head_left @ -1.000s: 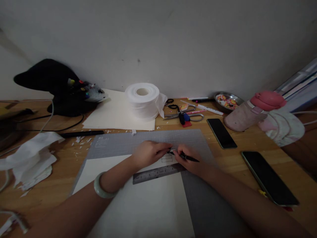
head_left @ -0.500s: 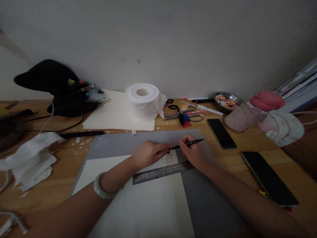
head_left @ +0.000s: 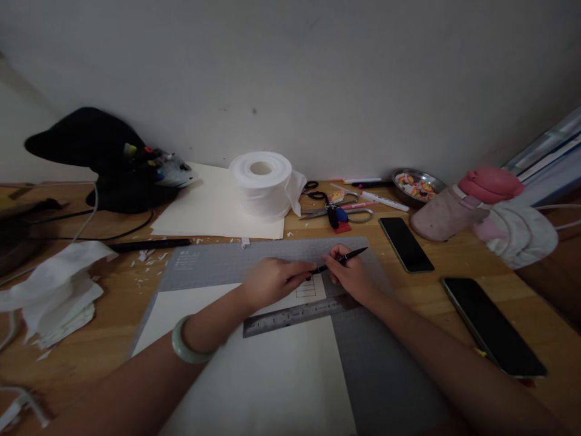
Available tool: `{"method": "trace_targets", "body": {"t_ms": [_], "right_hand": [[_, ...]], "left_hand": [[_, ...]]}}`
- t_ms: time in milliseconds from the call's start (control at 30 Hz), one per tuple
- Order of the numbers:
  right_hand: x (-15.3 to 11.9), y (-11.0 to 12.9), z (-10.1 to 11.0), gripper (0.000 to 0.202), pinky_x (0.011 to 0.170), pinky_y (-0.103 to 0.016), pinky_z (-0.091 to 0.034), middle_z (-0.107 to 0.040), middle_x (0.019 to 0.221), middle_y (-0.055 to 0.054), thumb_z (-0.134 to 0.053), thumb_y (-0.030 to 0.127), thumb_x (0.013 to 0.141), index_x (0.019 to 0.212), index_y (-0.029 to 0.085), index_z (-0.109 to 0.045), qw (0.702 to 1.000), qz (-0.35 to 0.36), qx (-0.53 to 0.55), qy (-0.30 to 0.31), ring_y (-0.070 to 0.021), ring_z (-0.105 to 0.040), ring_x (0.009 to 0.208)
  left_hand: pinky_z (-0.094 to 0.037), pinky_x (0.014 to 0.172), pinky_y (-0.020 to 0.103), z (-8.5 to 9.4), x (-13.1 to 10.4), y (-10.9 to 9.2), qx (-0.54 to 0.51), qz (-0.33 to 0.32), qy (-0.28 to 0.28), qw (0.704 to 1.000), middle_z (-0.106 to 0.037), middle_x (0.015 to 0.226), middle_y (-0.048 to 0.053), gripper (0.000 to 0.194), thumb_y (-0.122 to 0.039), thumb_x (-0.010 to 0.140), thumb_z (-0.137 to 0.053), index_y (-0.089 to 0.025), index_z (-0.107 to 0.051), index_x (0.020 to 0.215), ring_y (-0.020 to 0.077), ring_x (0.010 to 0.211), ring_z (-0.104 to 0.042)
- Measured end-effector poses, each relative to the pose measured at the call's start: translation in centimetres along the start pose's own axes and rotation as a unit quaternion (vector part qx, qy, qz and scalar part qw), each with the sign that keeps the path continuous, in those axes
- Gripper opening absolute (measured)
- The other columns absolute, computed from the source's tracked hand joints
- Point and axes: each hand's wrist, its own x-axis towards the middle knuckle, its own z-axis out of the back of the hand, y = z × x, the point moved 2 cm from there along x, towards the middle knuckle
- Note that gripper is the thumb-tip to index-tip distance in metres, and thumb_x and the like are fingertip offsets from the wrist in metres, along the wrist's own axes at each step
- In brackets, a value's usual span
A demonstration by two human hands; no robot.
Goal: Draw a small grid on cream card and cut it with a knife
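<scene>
Pen: pinched in right hand, near end at left fingertips, tapering end sloping away up-right; cannot tell which end writes.
Right grip: narrow, thumb and fingers closed on shaft, forearm slanting in from lower right.
Left hand: fingertips drawn together; small dark spot there, cannot tell if held or inked. Forearm slanting in from lower left, bangle above wrist.
Paper: partly under left hand, atop cutting mat.
Ruled boxes: just below left fingertips, top edge partly covered.
Ruler: across paper on near side of both hands, right end by right wrist.
Pen work, my read: steady paper with left hand, clear fingertips off boxes before inking, use short light strokes.
Risks, probably: smudged ink under left fingers, ruler nudged by right wrist.
</scene>
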Motion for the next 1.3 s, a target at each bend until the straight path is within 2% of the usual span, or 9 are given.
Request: {"method": "trace_targets", "body": {"t_ms": [300, 533, 867, 967, 1033, 1100, 1133, 1233, 1300], "right_hand": [[0.0, 0.6, 0.0, 0.024, 0.037, -0.021, -0.027, -0.037, 0.043, 0.009, -0.051, 0.037, 0.077, 0.065, 0.022, -0.036, 1.0, -0.001, -0.025, -0.004, -0.0087, -0.038, 0.035], [-0.1, 0.7, 0.0, 0.024, 0.038, -0.021, -0.028, -0.037, 0.042, 0.009, -0.05, 0.035, 0.077, 0.064, 0.022, -0.036, 0.999, 0.0, -0.032, -0.009, -0.0087, -0.038, 0.035], [-0.1, 0.5, 0.0, 0.023, 0.038, -0.021, -0.027, -0.036, 0.042, 0.009, -0.051, 0.035, 0.077, 0.064, 0.022, -0.036, 1.0, -0.003, -0.02, 0.0, -0.0083, -0.036, 0.035], [-0.6, 0.6, 0.3, 0.024, 0.038, -0.022, -0.028, -0.036, 0.042, 0.009, -0.049, 0.037, 0.078, 0.065, 0.022, -0.034, 1.0, 0.01, -0.002, -0.022, -0.0091, -0.037, 0.036], [-1.2, 0.8, 0.7, 0.024, 0.041, -0.023, -0.03, -0.038, 0.045, 0.008, -0.046, 0.036, 0.081, 0.065, 0.023, -0.033, 0.996, 0.063, -0.021, -0.057, -0.01, -0.04, 0.038], [-2.1, 1.2, 0.7, 0.023, 0.045, -0.023, -0.032, -0.043, 0.049, 0.005, -0.046, 0.031, 0.082, 0.064, 0.022, -0.035, 0.98, 0.161, -0.104, -0.055, -0.0106, -0.044, 0.044], [-2.5, 1.4, 0.5, 0.022, 0.047, -0.023, -0.032, -0.045, 0.052, 0.004, -0.046, 0.028, 0.083, 0.063, 0.021, -0.037, 0.961, 0.223, -0.16, -0.03, -0.0105, -0.045, 0.047], [-3.7, 1.9, -0.4, 0.021, 0.05, -0.023, -0.032, -0.05, 0.057, 0.002, -0.044, 0.019, 0.084, 0.064, 0.02, -0.042, 0.873, 0.39, -0.288, 0.05, -0.0097, -0.045, 0.052], [-4.1, 2.0, -1.0, 0.021, 0.051, -0.023, -0.032, -0.051, 0.058, 0.001, -0.042, 0.016, 0.085, 0.064, 0.019, -0.044, 0.827, 0.455, -0.325, 0.054, -0.0097, -0.045, 0.053]], "left_hand": [[-0.046, 0.054, 0.022, -0.2, -0.1, 0.1, 0.004, 0.001, 0.0, 1.0, -0.071, 0.077, 0.003, 0.027, -0.032, 0.09, -0.045, -0.025, -0.062, 0.109, 0.0139, 0.059, -0.064], [-0.048, 0.059, 0.023, -0.2, -0.1, 0.2, -0.012, 0.009, 0.008, 1.0, -0.072, 0.083, 0.005, 0.028, -0.032, 0.09, -0.045, -0.024, -0.062, 0.11, 0.0148, 0.065, -0.066], [-0.045, 0.054, 0.022, -0.3, -0.1, 0.2, -0.007, 0.001, -0.004, 1.0, -0.072, 0.078, 0.004, 0.026, -0.03, 0.089, -0.047, -0.024, -0.063, 0.109, 0.0148, 0.06, -0.065], [-0.044, 0.052, 0.022, -0.2, -0.1, 0.2, -0.005, 0.002, -0.009, 1.0, -0.071, 0.076, 0.003, 0.025, -0.03, 0.089, -0.047, -0.024, -0.063, 0.107, 0.0145, 0.057, -0.064], [-0.043, 0.05, 0.021, -0.2, -0.1, 0.1, -0.002, 0.003, -0.011, 1.0, -0.071, 0.074, 0.003, 0.025, -0.031, 0.089, -0.047, -0.023, -0.064, 0.106, 0.0142, 0.055, -0.063], [-0.043, 0.051, 0.021, -0.2, -0.1, 0.2, -0.003, 0.001, -0.009, 1.0, -0.071, 0.074, 0.003, 0.026, -0.031, 0.089, -0.046, -0.023, -0.064, 0.106, 0.0141, 0.056, -0.063], [-0.044, 0.052, 0.021, -0.2, -0.1, 0.2, -0.005, 0.0, -0.006, 1.0, -0.071, 0.075, 0.003, 0.026, -0.031, 0.09, -0.046, -0.023, -0.064, 0.107, 0.0142, 0.057, -0.064], [-0.045, 0.055, 0.021, -0.2, -0.1, 0.2, -0.011, 0.002, 0.0, 1.0, -0.072, 0.079, 0.004, 0.027, -0.031, 0.09, -0.044, -0.023, -0.063, 0.108, 0.0146, 0.062, -0.065], [-0.045, 0.055, 0.022, -0.2, -0.1, 0.2, -0.009, 0.008, 0.007, 1.0, -0.072, 0.08, 0.004, 0.028, -0.032, 0.09, -0.044, -0.023, -0.063, 0.108, 0.0149, 0.063, -0.065]]}}
